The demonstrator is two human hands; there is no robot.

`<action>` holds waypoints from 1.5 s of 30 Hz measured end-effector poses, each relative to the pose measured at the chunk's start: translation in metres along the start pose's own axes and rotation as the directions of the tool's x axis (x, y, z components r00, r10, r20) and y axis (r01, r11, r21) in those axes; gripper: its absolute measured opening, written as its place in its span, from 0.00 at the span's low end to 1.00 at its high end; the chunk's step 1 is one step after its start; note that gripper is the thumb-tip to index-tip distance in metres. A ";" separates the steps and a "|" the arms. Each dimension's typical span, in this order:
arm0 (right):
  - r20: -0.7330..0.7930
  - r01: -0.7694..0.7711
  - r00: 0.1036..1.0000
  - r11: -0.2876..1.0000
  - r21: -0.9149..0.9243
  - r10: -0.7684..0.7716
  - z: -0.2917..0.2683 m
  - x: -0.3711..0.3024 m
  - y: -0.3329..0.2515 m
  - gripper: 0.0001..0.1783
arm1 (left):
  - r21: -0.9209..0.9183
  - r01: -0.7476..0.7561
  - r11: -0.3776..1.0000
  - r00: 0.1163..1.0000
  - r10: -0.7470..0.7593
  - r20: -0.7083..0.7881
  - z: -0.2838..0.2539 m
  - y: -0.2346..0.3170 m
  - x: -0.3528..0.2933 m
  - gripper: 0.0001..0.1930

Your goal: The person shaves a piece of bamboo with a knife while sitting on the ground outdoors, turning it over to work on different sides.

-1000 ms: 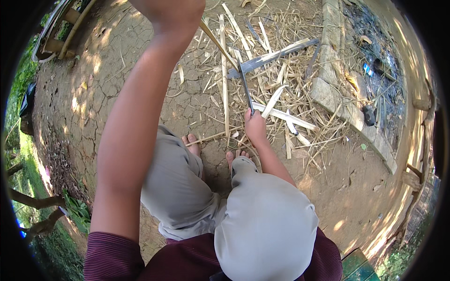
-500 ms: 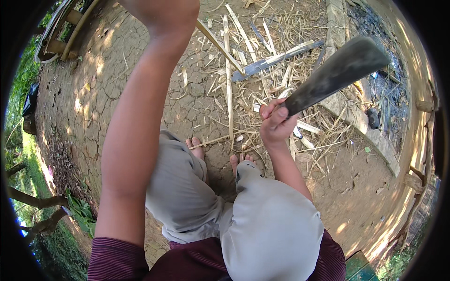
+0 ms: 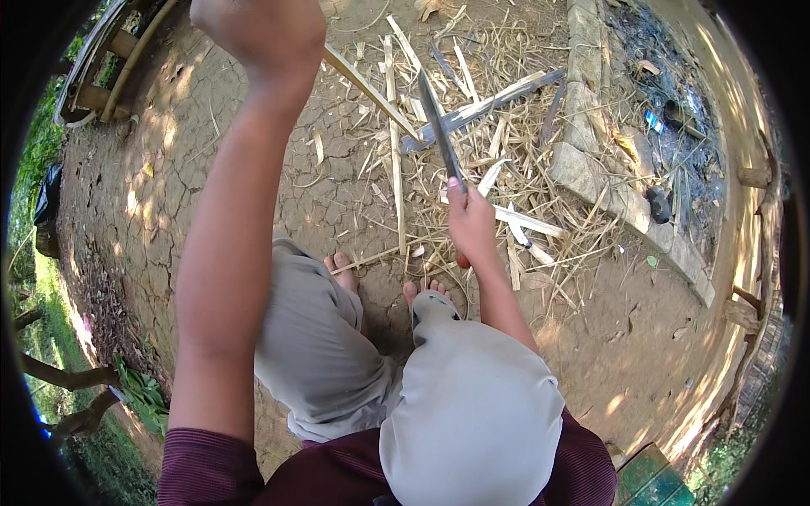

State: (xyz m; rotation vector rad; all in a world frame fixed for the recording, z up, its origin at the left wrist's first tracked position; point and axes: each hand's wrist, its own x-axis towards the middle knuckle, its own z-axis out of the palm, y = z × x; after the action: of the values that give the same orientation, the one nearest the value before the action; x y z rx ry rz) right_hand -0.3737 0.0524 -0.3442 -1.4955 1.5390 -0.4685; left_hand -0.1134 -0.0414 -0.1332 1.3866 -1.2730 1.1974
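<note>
My left hand (image 3: 263,34) is raised at the top edge, closed round a long pale bamboo strip (image 3: 371,91); its fingers are mostly turned out of sight. The strip slants down to the right, its lower end at a weathered grey piece of wood (image 3: 498,101) on the ground. In my right hand (image 3: 472,223) is a machete (image 3: 438,126), gripped by its handle, whose reddish end shows below the fist. The dark blade points up and away, seen nearly edge-on, and its middle passes in front of the grey wood, close to the strip's lower end.
Pale shavings (image 3: 540,181) and split strips (image 3: 395,152) litter the cracked earth ahead of my bare feet. A small knife (image 3: 518,229) lies among them. To the right runs a stone border (image 3: 629,202) beside dark ash (image 3: 675,93). A green wooden board (image 3: 651,481) sits at lower right.
The machete has swung left and turned from its broad side to nearly edge-on, coming down near the strip. Both hands appear slightly further left in the picture.
</note>
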 end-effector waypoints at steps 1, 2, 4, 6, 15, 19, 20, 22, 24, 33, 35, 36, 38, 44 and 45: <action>-0.038 0.049 0.998 0.995 0.084 -0.045 -0.009 -0.010 -0.023 0.23 | 0.011 -0.020 1.000 1.000 0.020 -0.020 -0.003 -0.002 0.001 0.08; -0.115 0.191 0.979 0.961 0.202 -0.170 -0.011 -0.016 -0.037 0.22 | 0.031 -0.040 0.999 0.998 0.041 -0.039 -0.006 -0.007 0.000 0.08; -0.282 0.449 0.891 0.787 0.424 -0.357 -0.006 -0.021 -0.043 0.21 | 0.149 0.031 0.988 0.999 -0.036 0.029 -0.011 -0.009 -0.002 0.07; -0.407 0.511 0.840 0.777 0.367 -0.359 0.020 -0.015 0.002 0.22 | 0.159 0.057 0.986 0.996 -0.066 0.052 -0.007 -0.002 -0.001 0.07; 0.117 -0.060 0.991 0.993 -0.099 0.071 0.067 0.016 0.093 0.31 | -0.307 0.321 0.896 0.947 -0.303 0.104 -0.018 0.018 0.009 0.06; 0.162 -0.311 0.944 0.942 0.127 0.289 0.059 0.012 0.081 0.25 | -0.708 0.674 0.211 0.667 -0.587 0.460 -0.027 0.015 0.016 0.18; 0.117 -0.212 0.973 0.971 0.106 0.200 0.062 0.005 0.088 0.22 | -0.717 0.674 0.178 0.658 -0.586 0.473 -0.027 0.009 0.013 0.17; 0.059 -0.084 0.995 0.996 0.041 0.081 0.056 -0.004 0.089 0.22 | -0.721 0.681 0.127 0.643 -0.575 0.506 -0.028 0.011 0.015 0.14; 0.106 -0.150 0.985 0.976 0.155 0.135 0.065 0.001 0.112 0.25 | -0.722 0.677 0.141 0.674 -0.513 0.531 -0.029 0.015 0.010 0.13; -0.122 0.027 0.992 0.998 -0.055 -0.033 0.057 -0.015 0.080 0.22 | -0.748 0.642 0.170 0.719 -0.471 0.510 -0.019 0.012 -0.007 0.11; -0.144 0.025 0.989 0.991 -0.130 -0.044 0.060 -0.019 0.085 0.22 | -0.735 0.663 0.144 0.681 -0.524 0.512 -0.021 0.019 0.000 0.11; -0.135 0.018 0.990 0.985 -0.169 -0.041 0.062 -0.019 0.094 0.21 | -0.704 0.696 0.143 0.641 -0.565 0.519 -0.022 0.025 0.004 0.12; -0.112 0.015 0.993 0.970 -0.245 -0.044 0.060 -0.015 0.099 0.20 | -0.685 0.711 0.159 0.617 -0.609 0.499 -0.024 0.033 0.010 0.13; -0.281 0.197 0.945 0.976 0.090 -0.165 -0.006 -0.025 -0.016 0.21 | -0.699 0.693 0.173 0.632 -0.612 0.475 -0.019 0.017 0.003 0.17; -0.331 0.307 0.913 0.936 0.173 -0.238 -0.017 -0.028 -0.032 0.22 | -0.715 0.673 0.188 0.651 -0.610 0.452 -0.022 0.017 0.007 0.17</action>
State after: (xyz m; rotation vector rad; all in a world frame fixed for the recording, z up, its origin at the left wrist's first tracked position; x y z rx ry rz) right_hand -0.3729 0.0669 -0.3001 -1.5188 1.4510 -1.0466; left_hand -0.1318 -0.0226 -0.1226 0.9616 -0.8793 -0.1659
